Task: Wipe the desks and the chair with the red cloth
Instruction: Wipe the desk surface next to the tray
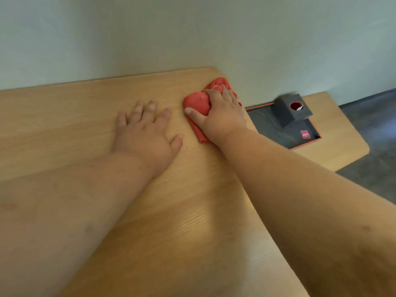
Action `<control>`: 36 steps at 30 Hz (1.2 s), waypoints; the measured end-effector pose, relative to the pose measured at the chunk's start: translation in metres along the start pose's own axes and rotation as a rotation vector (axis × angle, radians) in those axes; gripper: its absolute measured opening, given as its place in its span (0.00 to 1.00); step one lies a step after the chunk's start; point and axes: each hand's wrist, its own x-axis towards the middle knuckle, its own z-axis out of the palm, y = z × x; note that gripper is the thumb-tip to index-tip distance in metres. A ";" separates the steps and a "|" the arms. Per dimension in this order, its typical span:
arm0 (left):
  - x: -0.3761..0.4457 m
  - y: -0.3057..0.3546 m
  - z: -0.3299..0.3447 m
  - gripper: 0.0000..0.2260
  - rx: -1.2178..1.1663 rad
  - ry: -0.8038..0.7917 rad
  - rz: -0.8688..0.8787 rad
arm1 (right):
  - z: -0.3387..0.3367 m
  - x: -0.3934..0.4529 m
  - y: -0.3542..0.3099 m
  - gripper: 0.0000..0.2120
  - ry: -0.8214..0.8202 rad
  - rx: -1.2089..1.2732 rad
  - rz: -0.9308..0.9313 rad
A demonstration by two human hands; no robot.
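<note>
Head view: the right hand [220,116] grips the bunched red cloth [198,105] at the desk's [85,108] far right corner, likely mid-wipe; the left hand [145,129] lies spread flat, seemingly bracing.

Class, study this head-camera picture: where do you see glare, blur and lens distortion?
Head view: a pale glare patch lies on the light wooden desk near its right edge; the dark grey cube-shaped box with a red hole looks blurred; straight desk edges bow from the wide-angle lens; the crumpled red cloth stays fairly sharp.
</note>
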 end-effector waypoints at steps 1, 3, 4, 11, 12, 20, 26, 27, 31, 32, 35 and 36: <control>0.001 0.000 0.000 0.36 0.005 -0.002 0.002 | -0.001 -0.013 0.004 0.42 0.010 0.003 -0.012; 0.002 -0.001 0.001 0.36 0.019 -0.007 0.003 | -0.007 -0.040 0.016 0.40 0.006 0.003 -0.026; 0.002 -0.001 0.002 0.37 0.021 -0.007 0.001 | -0.011 -0.054 0.023 0.38 0.005 0.005 -0.030; 0.001 -0.002 0.002 0.41 0.057 -0.006 0.006 | -0.029 -0.150 0.055 0.36 -0.022 0.025 0.050; 0.001 -0.001 0.001 0.42 0.067 -0.010 0.012 | -0.030 -0.164 0.059 0.36 -0.022 0.019 0.060; -0.003 0.001 -0.005 0.37 0.135 -0.038 0.170 | -0.028 -0.254 0.089 0.35 0.024 0.016 0.152; -0.034 0.025 -0.004 0.35 0.106 -0.077 0.508 | -0.026 -0.300 0.105 0.36 0.056 0.024 0.199; -0.044 0.031 -0.002 0.36 0.105 -0.093 0.526 | -0.028 -0.307 0.107 0.36 0.062 0.029 0.210; -0.080 0.039 0.003 0.37 0.117 -0.148 0.561 | -0.032 -0.338 0.114 0.35 0.063 0.058 0.265; -0.088 0.038 0.003 0.38 0.121 -0.164 0.574 | -0.033 -0.347 0.115 0.34 0.058 0.063 0.281; -0.109 0.037 0.002 0.37 0.123 -0.217 0.611 | -0.033 -0.366 0.113 0.32 0.047 0.079 0.327; -0.118 0.037 0.002 0.37 0.121 -0.230 0.624 | -0.034 -0.371 0.112 0.31 0.048 0.082 0.332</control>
